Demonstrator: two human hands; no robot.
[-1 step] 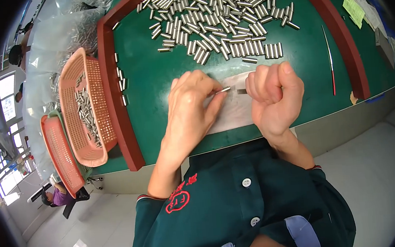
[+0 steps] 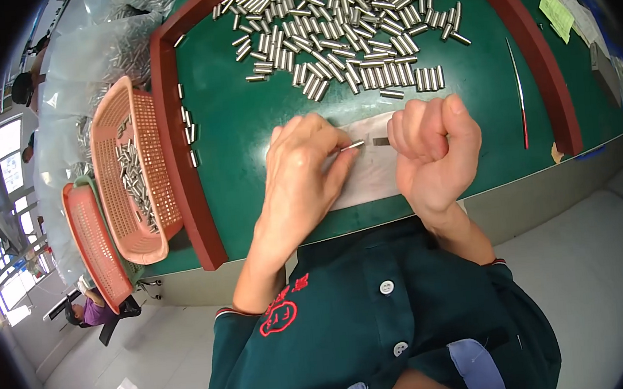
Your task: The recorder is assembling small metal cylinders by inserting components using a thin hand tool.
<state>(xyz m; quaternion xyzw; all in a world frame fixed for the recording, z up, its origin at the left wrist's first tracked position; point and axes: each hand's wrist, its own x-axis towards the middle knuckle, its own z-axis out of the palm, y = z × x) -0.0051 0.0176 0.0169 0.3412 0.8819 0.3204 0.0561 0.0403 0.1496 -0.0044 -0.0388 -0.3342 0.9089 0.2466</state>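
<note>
Between the thumb and fingers of my left hand a small shiny metal pin is pinched, its free end pointing right. My right hand is curled into a fist around a tool with a flat grey metal tip. Only that tip sticks out, toward the pin, with a small gap between them; the fingers hide the rest. Both hands are over a pale cloth on the green tabletop. Beyond them lies a large heap of similar metal pins, some lined up in rows.
A dark red wooden frame borders the work area on both sides. Left of it stand pink plastic baskets, one holding pins, and clear bags of pins. A thin red-handled tool lies at right. Another person sits farther off.
</note>
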